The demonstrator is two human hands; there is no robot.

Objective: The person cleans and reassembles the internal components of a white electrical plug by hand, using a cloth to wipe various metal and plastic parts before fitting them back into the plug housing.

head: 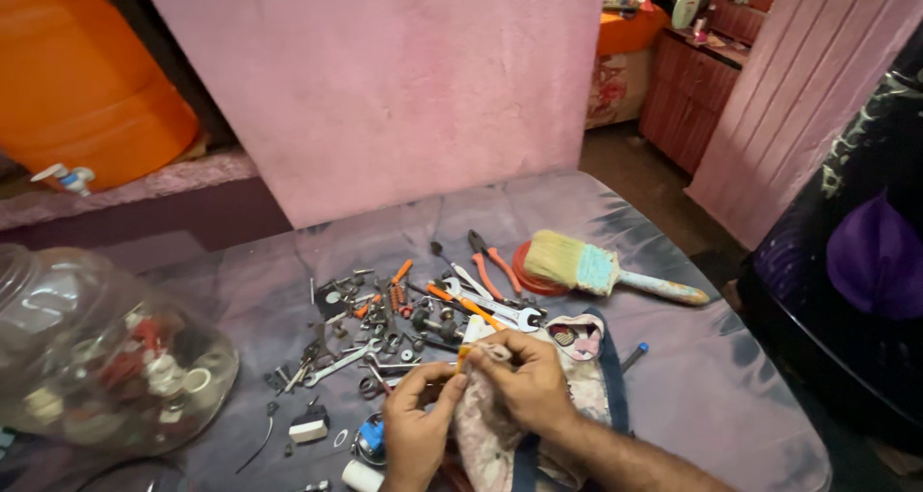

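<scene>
Both hands met low in the middle of the view, over a surface [692, 386] covered with a shiny grey-purple sheet. The left hand [415, 430] had its fingers [435, 379] curled in, pinching the edge of a flowered cloth pouch [486, 434] that lay under both hands. The right hand [527, 384] was clenched too, its fingers [500, 350] gripping a small pale part [478, 332] with an orange end; what that part was could not be told. The two hands touched each other at the fingertips.

Just beyond the hands lay a scatter of small tools and hardware: a spanner [500, 309], pliers with orange handles [490, 261], an orange-handled screwdriver [460, 303], and loose screws, nuts and washers [385, 333]. Farther right, a wide paintbrush [606, 269] with pale bristles rested on the surface, its bristle end lying over a red round lid [527, 271]. A small tool with a blue tip [635, 356] lay near the pouch on the right.

At the left edge a clear plastic jar [96, 357] lay on its side, with white and red small parts inside. Behind it, on a ledge, stood an orange water container [87, 69] with a white tap. A pink wall [385, 88] rose behind the surface. At the far right, dark patterned fabric [865, 261] filled the edge of the view.
</scene>
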